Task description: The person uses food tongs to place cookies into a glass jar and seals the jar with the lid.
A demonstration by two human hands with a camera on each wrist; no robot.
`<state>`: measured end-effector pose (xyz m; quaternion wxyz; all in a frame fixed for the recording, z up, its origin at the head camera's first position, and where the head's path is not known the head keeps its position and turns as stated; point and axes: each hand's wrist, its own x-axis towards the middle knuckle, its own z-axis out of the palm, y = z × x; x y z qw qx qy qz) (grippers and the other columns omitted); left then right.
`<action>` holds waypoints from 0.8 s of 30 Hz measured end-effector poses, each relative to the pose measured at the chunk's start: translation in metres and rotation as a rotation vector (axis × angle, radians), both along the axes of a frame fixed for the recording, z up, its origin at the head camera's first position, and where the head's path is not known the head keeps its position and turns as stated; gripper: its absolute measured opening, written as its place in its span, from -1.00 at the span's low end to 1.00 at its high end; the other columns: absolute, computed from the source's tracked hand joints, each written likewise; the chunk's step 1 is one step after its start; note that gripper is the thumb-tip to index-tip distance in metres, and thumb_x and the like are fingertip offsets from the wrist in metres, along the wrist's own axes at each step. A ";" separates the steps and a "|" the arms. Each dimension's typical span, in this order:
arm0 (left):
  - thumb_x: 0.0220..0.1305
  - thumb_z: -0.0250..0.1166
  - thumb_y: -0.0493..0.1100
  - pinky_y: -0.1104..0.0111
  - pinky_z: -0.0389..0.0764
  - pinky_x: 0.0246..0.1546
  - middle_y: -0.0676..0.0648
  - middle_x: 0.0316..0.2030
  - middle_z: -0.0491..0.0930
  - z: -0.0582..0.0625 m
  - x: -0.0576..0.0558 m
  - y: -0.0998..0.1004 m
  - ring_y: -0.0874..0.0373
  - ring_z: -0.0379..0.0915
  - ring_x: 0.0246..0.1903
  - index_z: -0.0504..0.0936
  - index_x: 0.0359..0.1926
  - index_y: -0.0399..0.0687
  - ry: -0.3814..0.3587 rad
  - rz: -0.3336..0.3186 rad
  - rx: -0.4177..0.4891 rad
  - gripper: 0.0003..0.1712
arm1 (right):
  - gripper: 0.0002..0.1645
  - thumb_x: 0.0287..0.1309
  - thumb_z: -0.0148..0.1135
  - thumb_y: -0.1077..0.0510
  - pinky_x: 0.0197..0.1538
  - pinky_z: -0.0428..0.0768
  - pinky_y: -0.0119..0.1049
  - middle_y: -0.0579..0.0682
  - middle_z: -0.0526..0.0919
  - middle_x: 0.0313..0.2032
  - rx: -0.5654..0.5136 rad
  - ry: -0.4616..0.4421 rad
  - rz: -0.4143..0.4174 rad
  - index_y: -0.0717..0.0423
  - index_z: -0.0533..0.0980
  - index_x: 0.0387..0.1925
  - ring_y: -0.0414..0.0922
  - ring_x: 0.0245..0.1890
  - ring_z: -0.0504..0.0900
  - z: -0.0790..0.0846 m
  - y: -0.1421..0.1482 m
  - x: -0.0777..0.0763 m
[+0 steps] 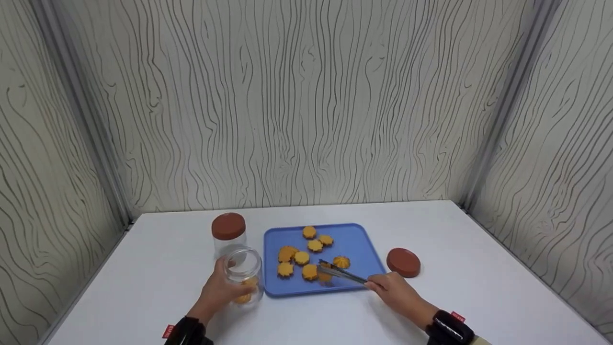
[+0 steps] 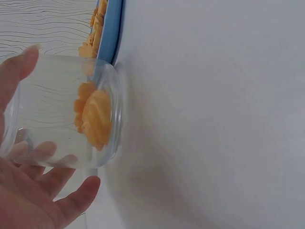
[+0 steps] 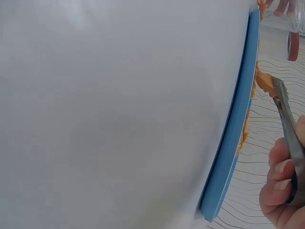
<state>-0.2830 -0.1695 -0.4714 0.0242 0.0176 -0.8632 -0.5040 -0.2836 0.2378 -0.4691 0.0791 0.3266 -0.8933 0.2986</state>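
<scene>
In the head view my left hand (image 1: 219, 288) grips a clear, lidless jar (image 1: 245, 270) beside the tray's left edge. Orange-yellow cookies (image 2: 97, 119) lie at the jar's bottom in the left wrist view, where thumb and fingers wrap around its sides. My right hand (image 1: 396, 293) holds metal tongs (image 1: 352, 276) that reach in over the front of a blue tray (image 1: 361, 244). Between the tongs' tips is a cookie (image 3: 266, 82), raised above the tray rim in the right wrist view. Several more fluted cookies (image 1: 301, 258) are spread over the tray.
Behind the lidless jar stands a second clear jar with a brownish-red lid (image 1: 229, 226). A loose lid of the same colour (image 1: 403, 262) lies right of the tray. Everything is on a white table (image 1: 459, 278), enclosed by wood-grain patterned panels (image 1: 287, 105) at back and sides.
</scene>
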 end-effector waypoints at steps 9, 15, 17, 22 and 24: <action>-0.22 0.64 -0.03 -0.15 0.32 0.16 -0.43 0.24 0.30 -0.003 -0.003 -0.001 -0.33 0.26 0.21 0.04 0.36 -0.35 -0.011 0.006 0.005 0.26 | -0.72 0.36 0.11 0.13 -0.53 0.32 -0.46 -0.24 0.36 -0.59 0.001 -0.056 -0.023 0.24 0.57 -0.39 -0.40 -0.60 0.26 0.006 -0.002 0.002; -0.23 0.65 -0.03 -0.14 0.32 0.16 -0.42 0.24 0.31 -0.003 -0.002 -0.001 -0.32 0.26 0.20 0.04 0.37 -0.35 -0.004 0.008 0.004 0.27 | -0.71 0.36 0.12 0.12 -0.52 0.34 -0.45 -0.23 0.35 -0.60 0.003 -0.077 -0.044 0.26 0.59 -0.36 -0.38 -0.58 0.29 0.010 -0.005 0.001; -0.23 0.65 -0.03 -0.14 0.31 0.17 -0.42 0.24 0.30 -0.002 -0.002 -0.001 -0.32 0.26 0.21 0.03 0.38 -0.35 -0.013 0.010 0.006 0.28 | -0.72 0.36 0.12 0.13 -0.50 0.34 -0.44 -0.24 0.36 -0.59 -0.013 -0.060 -0.039 0.25 0.59 -0.36 -0.38 -0.58 0.30 0.011 -0.007 0.001; -0.21 0.64 -0.05 -0.14 0.32 0.17 -0.43 0.23 0.31 -0.001 -0.001 0.000 -0.32 0.27 0.20 0.05 0.35 -0.37 -0.007 0.004 -0.001 0.24 | -0.74 0.35 0.13 0.14 -0.51 0.30 -0.45 -0.29 0.25 -0.62 -0.057 0.004 -0.022 0.20 0.56 -0.43 -0.39 -0.59 0.25 0.014 -0.010 0.000; -0.20 0.64 -0.05 -0.13 0.32 0.18 -0.43 0.23 0.31 -0.001 -0.001 0.000 -0.32 0.26 0.20 0.06 0.34 -0.37 -0.008 0.001 -0.005 0.22 | -0.74 0.35 0.14 0.14 -0.51 0.28 -0.45 -0.31 0.23 -0.63 -0.070 0.024 -0.017 0.18 0.55 -0.45 -0.40 -0.60 0.23 0.015 -0.012 0.000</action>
